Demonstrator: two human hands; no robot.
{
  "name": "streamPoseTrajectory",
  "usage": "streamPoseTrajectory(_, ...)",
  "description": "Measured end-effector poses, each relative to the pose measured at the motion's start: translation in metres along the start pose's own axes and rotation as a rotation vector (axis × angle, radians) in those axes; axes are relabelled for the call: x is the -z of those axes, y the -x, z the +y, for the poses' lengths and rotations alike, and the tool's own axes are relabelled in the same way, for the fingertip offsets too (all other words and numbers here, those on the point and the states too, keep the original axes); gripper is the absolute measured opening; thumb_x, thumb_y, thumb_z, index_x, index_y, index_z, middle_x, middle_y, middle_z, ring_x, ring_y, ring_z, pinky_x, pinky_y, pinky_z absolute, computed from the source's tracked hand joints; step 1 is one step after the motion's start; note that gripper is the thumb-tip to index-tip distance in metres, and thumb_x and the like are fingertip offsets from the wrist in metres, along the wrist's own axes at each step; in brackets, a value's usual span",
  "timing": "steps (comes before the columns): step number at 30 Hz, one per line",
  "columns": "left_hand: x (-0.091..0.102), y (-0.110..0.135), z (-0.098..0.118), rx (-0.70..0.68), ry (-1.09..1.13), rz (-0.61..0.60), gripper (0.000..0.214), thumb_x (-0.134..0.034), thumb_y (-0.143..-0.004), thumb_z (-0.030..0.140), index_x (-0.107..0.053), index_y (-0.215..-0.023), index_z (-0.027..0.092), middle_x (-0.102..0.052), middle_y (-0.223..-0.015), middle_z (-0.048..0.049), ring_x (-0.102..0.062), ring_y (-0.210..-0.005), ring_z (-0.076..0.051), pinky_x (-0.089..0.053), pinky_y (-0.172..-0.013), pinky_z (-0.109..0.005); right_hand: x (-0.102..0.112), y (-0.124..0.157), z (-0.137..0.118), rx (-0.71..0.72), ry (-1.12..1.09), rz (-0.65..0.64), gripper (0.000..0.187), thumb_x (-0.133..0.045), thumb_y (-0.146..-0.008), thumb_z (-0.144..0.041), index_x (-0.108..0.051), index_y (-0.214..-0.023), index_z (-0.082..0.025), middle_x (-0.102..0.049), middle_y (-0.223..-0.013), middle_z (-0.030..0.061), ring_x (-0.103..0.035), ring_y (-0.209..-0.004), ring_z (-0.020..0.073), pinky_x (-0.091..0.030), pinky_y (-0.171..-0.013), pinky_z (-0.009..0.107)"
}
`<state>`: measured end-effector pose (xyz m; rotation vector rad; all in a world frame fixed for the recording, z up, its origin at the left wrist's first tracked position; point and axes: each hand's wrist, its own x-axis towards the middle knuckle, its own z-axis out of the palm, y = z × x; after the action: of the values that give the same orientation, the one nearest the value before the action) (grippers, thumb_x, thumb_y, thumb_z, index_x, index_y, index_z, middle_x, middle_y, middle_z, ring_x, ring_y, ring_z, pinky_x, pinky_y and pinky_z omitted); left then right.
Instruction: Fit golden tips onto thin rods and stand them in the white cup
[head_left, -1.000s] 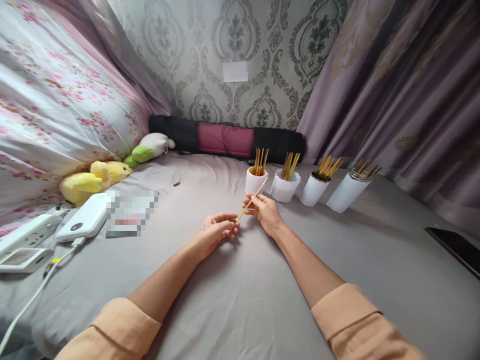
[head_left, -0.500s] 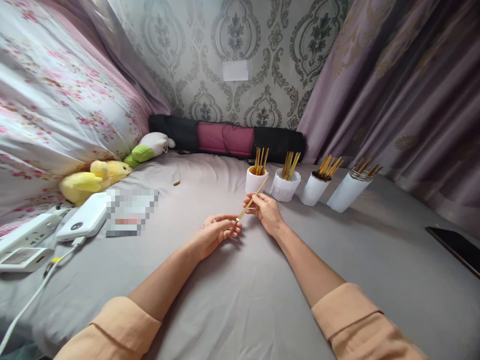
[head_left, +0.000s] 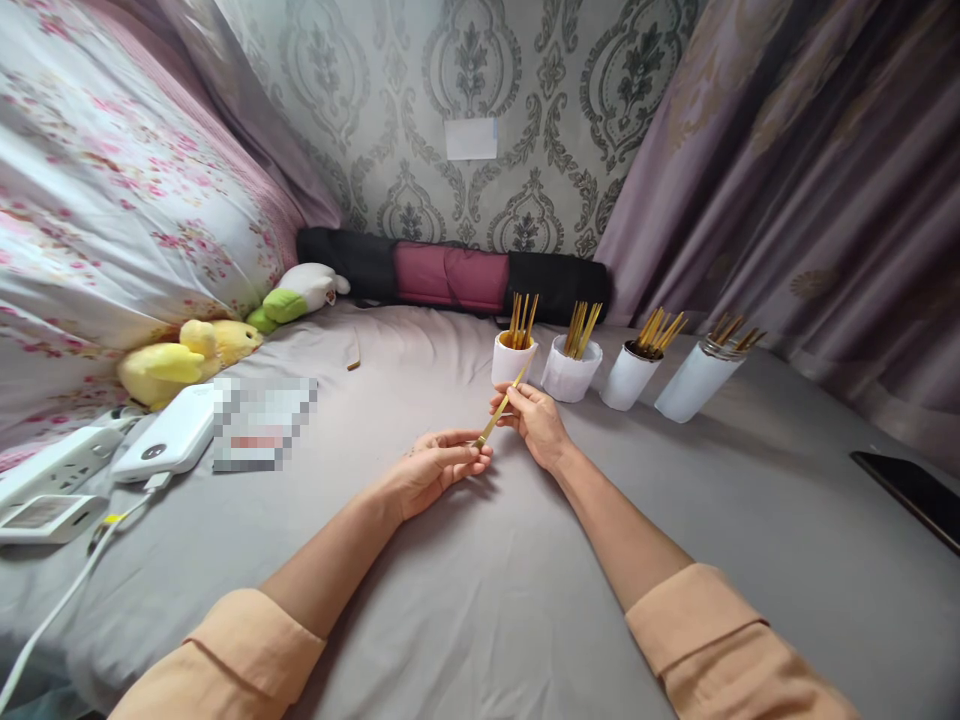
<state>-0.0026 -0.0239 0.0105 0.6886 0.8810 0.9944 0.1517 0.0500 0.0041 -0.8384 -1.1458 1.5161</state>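
A thin gold-coloured stick point(head_left: 495, 418) slants up and to the right between my hands. My left hand point(head_left: 442, 468) pinches its lower end between thumb and fingers. Higher up, the thumb and fingertips of my right hand point(head_left: 536, 425) close on the same stick, whose tip points toward a white cup point(head_left: 514, 356). That cup holds several similar sticks point(head_left: 523, 312). To its right stand a wide white tub point(head_left: 571, 376), a white cylinder point(head_left: 628, 383) and a taller white-wrapped jar point(head_left: 694, 387), each with sticks in it.
A bent gold piece point(head_left: 354, 365) lies on the grey sheet point(head_left: 510, 600). At left are a white power bank point(head_left: 169, 440), a power strip point(head_left: 56, 470), a cable and plush toys point(head_left: 172, 370). A rolled bag point(head_left: 450, 272) lies along the wall; a phone point(head_left: 911, 495) is at right.
My left hand has shifted slightly right with the lower end of the stick, which now looks turned and a little steeper. The right hand has barely moved. The cups stand unchanged.
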Motion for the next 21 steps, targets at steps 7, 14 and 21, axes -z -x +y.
streamPoseTrajectory(7, 0.0025, -0.0024, -0.0044, 0.006, 0.005, -0.038, 0.038, -0.066, -0.065, 0.007, -0.054, -0.101, 0.006, -0.062, -0.095, -0.0171, -0.061, -0.081, -0.018, -0.048, -0.078, -0.029, 0.0004, 0.0015, -0.0041, 0.005, 0.044, -0.038, 0.023, -0.055, -0.072, -0.036, -0.058, -0.085, -0.017, -0.061, -0.073, 0.0022, -0.057, -0.066, 0.0118, -0.044, -0.057, 0.024)
streamPoseTrajectory(14, 0.0064, -0.0061, -0.0098, -0.012, 0.001, -0.093, 0.038, -0.066, -0.064, 0.006, -0.054, -0.101, 0.007, -0.062, -0.095, -0.0161, -0.061, -0.082, -0.018, -0.046, -0.082, -0.03, 0.0021, 0.0022, -0.0066, 0.029, 0.093, -0.086, 0.025, -0.054, -0.073, -0.037, -0.059, -0.087, -0.017, -0.061, -0.075, 0.0027, -0.057, -0.068, 0.0123, -0.044, -0.058, 0.024)
streamPoseTrajectory(21, 0.0042, -0.0037, -0.0076, 0.007, -0.022, -0.121, 0.036, -0.065, -0.065, 0.007, -0.054, -0.099, 0.007, -0.06, -0.1, -0.0168, -0.062, -0.081, -0.017, -0.046, -0.084, -0.031, 0.0019, 0.0037, -0.0079, 0.021, 0.118, -0.083, 0.027, -0.055, -0.073, -0.037, -0.059, -0.089, -0.017, -0.062, -0.075, 0.0028, -0.058, -0.066, 0.0122, -0.043, -0.056, 0.024)
